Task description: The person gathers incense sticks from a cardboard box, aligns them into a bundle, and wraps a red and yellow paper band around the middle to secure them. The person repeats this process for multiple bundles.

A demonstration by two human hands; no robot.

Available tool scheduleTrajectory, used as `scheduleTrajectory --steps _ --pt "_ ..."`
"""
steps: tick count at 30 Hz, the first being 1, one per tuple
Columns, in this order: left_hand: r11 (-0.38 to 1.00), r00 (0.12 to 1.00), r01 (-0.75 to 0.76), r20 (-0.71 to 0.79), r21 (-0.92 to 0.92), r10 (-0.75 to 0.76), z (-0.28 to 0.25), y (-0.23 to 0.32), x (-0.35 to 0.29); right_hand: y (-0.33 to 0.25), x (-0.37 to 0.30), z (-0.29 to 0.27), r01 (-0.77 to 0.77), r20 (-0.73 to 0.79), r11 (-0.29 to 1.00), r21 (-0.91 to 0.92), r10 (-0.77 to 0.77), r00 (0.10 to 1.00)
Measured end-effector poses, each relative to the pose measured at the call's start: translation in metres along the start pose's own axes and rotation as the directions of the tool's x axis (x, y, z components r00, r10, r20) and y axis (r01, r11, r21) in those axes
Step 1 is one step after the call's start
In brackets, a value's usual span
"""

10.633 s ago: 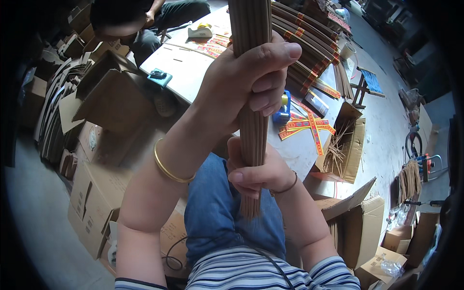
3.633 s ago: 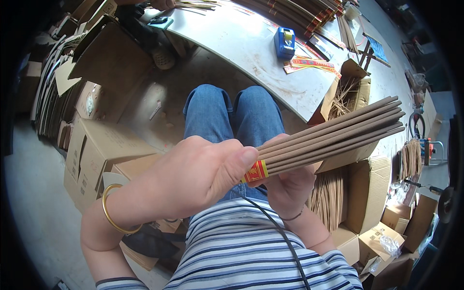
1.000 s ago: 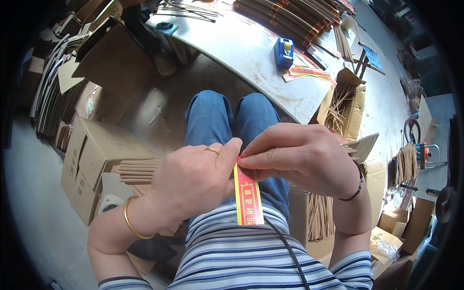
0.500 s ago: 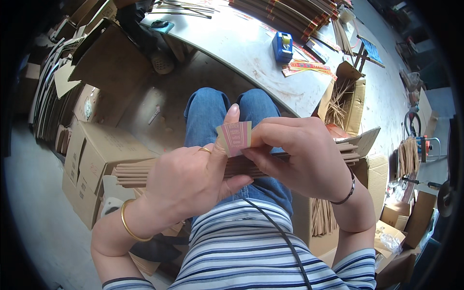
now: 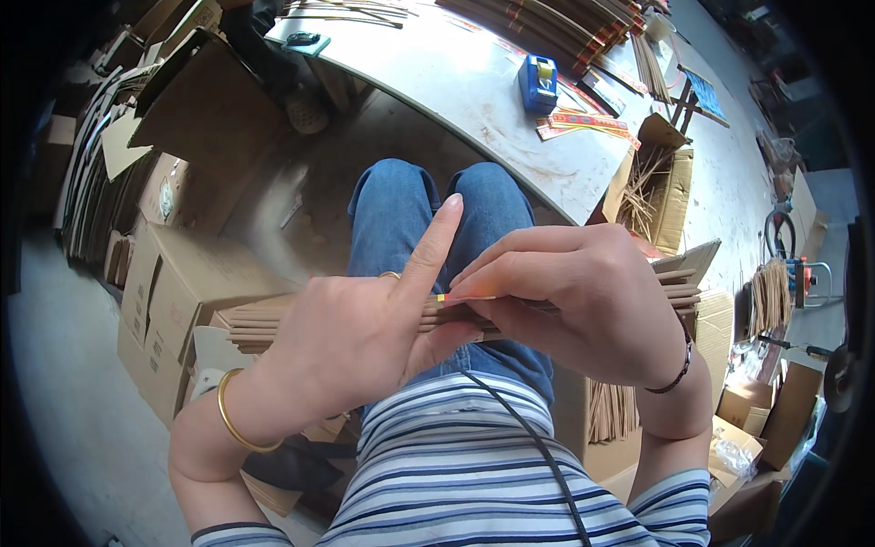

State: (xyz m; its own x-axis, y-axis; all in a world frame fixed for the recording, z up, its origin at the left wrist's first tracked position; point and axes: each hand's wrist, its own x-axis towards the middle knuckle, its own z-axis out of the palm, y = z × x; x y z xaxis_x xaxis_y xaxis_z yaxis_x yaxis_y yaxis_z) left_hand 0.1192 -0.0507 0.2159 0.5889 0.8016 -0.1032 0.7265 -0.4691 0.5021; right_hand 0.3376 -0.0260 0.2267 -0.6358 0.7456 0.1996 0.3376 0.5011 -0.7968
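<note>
A bundle of thin brown sticks, which look like incense sticks (image 5: 255, 326), lies crosswise over my lap. My left hand (image 5: 342, 333) is closed round its left part, thumb underneath and index finger stretched out past the sticks. Against the middle of the bundle is a small paper label (image 5: 467, 297), seen nearly edge-on with red and yellow showing. My right hand (image 5: 592, 301) pinches the label at its right end, fingertips pressed to the bundle. The right end of the sticks shows beyond my right hand.
A blue tape dispenser (image 5: 539, 84) and red-yellow paper strips (image 5: 588, 126) lie on the white table (image 5: 428, 87), with banded stick bundles (image 5: 538, 32) behind. Cardboard boxes stand left (image 5: 205, 296) and right (image 5: 674, 201). Another person's shoe (image 5: 307, 113) is under the table.
The label has turned from facing up to nearly edge-on, down against the bundle. My left index finger now stretches forward, and my right hand has shifted slightly right and lower.
</note>
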Motion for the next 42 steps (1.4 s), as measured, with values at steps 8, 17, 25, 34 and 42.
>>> scheduleTrajectory --steps 8,17,25,34,42 --pt "0.997 0.999 -0.052 0.007 -0.062 0.052 0.003 -0.008 0.002 0.001 0.0 -0.002 0.135 0.122 0.98 -0.146 -0.118 0.986" --pt "0.966 0.993 -0.113 -0.001 -0.231 0.116 0.003 -0.013 0.005 -0.015 -0.006 0.006 0.082 0.038 0.933 -0.35 -0.074 0.997" --pt "0.944 0.977 -0.009 0.197 -0.33 0.078 -0.006 -0.015 0.004 -0.016 -0.008 0.005 0.094 0.041 0.929 -0.358 -0.085 0.996" --pt "0.903 0.97 0.011 0.222 -0.43 0.094 -0.014 -0.011 0.004 -0.023 -0.01 0.0 0.158 0.057 0.893 -0.421 -0.148 0.987" --pt "0.879 0.971 0.017 0.217 -0.476 0.099 -0.021 -0.008 0.003 -0.025 -0.016 0.005 0.2 -0.02 0.843 -0.499 -0.242 0.97"
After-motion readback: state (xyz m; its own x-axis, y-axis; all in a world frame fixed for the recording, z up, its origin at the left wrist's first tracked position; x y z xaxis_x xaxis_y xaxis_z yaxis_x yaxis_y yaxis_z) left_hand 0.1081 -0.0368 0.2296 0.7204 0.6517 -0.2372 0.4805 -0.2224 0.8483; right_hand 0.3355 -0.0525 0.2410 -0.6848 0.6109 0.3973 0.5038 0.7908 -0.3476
